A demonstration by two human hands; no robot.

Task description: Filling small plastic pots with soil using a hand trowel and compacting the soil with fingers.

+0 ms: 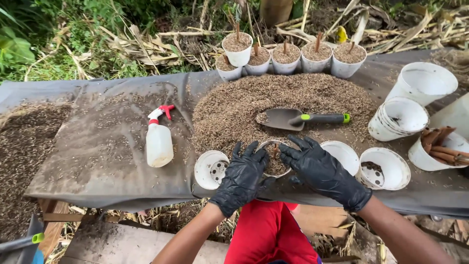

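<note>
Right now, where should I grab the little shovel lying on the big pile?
Grab the shovel by its dark handle, near the green end on the right. It lies flat on the husk pile with the blade pointing left, so coming from the right and above meets only the handle, which is thin enough to wrap fingers around.

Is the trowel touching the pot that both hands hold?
Apart. In the head view the trowel lies on the husk heap, and a strip of husk shows between its blade and the rim of the pot held by the gloved hands.
</note>
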